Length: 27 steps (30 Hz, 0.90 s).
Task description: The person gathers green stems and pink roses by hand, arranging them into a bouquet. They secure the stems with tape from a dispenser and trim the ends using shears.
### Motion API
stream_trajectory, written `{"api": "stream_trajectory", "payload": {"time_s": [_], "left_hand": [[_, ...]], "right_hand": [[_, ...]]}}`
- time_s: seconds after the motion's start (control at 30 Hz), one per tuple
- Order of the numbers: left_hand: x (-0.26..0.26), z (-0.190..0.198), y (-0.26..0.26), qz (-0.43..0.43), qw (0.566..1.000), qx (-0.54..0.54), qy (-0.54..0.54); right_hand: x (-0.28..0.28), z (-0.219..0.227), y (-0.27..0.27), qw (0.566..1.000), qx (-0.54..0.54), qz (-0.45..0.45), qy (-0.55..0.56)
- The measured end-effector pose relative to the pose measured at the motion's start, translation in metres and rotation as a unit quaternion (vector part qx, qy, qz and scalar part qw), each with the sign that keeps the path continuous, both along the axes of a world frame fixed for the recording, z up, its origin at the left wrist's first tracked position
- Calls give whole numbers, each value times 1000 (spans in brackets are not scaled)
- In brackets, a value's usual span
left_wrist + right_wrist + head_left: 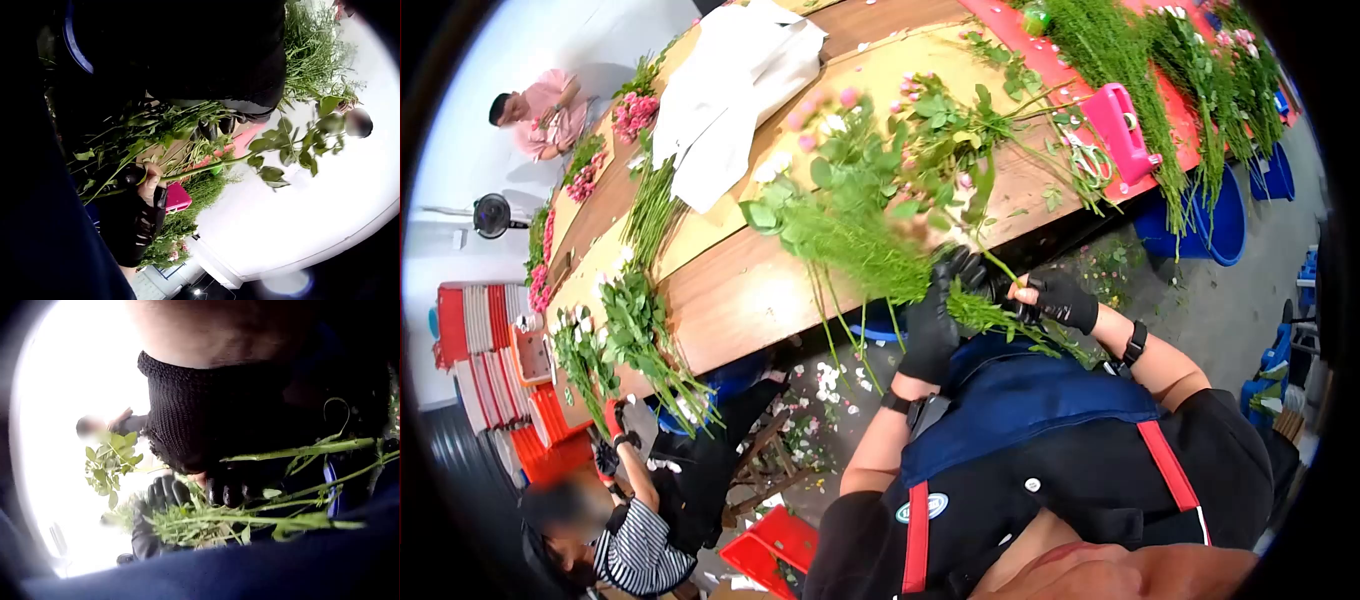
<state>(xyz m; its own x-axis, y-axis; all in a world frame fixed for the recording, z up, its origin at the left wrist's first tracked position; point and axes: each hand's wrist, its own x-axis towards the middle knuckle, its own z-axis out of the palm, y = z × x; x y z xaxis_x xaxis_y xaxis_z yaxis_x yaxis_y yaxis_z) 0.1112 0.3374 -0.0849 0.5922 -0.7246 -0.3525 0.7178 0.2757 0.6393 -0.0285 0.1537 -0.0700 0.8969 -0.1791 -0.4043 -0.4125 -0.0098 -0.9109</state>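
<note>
My left hand (938, 318), in a black glove, grips a bunch of feathery greenery (855, 240) and leafy stems at the table's near edge. Pink and white flowers (832, 124) stand out at the bunch's far end, and cut stems (832, 325) hang below it. Close beside it, my right hand (1058, 303) wears a black glove that leaves the thumb tip bare. It pinches a single leafy stem (215, 167) between thumb and fingers; that stem slants up past the left hand's fingers (211, 128). More stems (300, 503) pass below the right hand in the right wrist view.
On the wooden table (720, 300) lie white sheeting (735, 95), rose bunches (638, 318), a pink container (1118, 135) and scissors (1090, 165). Greenery (1110, 70) covers the red tabletop. Blue buckets (1225, 220) stand below. Two other people are on the left, one seated near a red stool (775, 545).
</note>
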Motion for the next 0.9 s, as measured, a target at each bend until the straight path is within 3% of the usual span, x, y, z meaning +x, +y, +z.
{"api": "stream_trajectory", "payload": {"time_s": [0.07,0.17,0.2,0.23,0.27,0.3,0.33,0.37,0.4,0.43,0.47,0.5,0.57,0.6,0.63,0.7,0.77,0.8,0.83,0.87,0.9], "left_hand": [[2,18,-7,-19,998,-59,23],[6,-21,-1,-48,989,-136,16],[7,3,-7,-4,984,-145,108],[9,8,-3,-6,987,-6,-160],[11,12,3,-13,901,134,-412],[12,15,4,-25,735,257,-627],[13,-9,4,50,676,249,-692],[13,-7,-1,15,681,266,-682],[15,-2,-1,-19,686,283,-670],[14,2,-1,-54,689,300,-657],[9,6,-1,-88,753,330,-562],[11,11,-6,-64,701,350,-618],[9,24,-17,-27,792,320,-519],[16,26,-18,-51,680,307,-664],[8,45,-34,-42,887,275,-367],[8,31,-26,-87,809,343,-469],[11,29,-35,0,895,277,-349],[12,27,-39,43,928,239,-284],[14,21,-38,40,914,255,-313],[15,11,-31,39,900,270,-341],[15,12,-35,69,969,155,-177]], "right_hand": [[5,-7,6,994,-74,80,13],[24,4,-2,964,-195,161,-84],[33,14,-6,949,-228,173,-132],[41,19,-7,967,-187,76,-156],[57,25,-12,941,-241,77,-225],[73,32,-15,907,-296,72,-290],[87,43,-10,918,-257,56,-295],[101,55,-8,927,-222,38,-299],[108,67,-10,960,-128,60,-240],[114,56,-7,963,-10,34,-269],[118,52,-12,966,-5,77,-248],[120,49,-17,966,2,121,-227],[116,40,-24,957,-51,151,-244],[113,36,-28,963,-16,164,-212],[109,32,-33,968,18,177,-179],[104,27,-48,963,16,240,-118],[99,29,-72,946,21,323,-28],[96,16,-90,934,-46,352,-51],[92,2,-112,950,-38,290,-110],[90,-13,-142,972,-18,228,-51],[88,-26,-168,981,-139,125,-51]]}}
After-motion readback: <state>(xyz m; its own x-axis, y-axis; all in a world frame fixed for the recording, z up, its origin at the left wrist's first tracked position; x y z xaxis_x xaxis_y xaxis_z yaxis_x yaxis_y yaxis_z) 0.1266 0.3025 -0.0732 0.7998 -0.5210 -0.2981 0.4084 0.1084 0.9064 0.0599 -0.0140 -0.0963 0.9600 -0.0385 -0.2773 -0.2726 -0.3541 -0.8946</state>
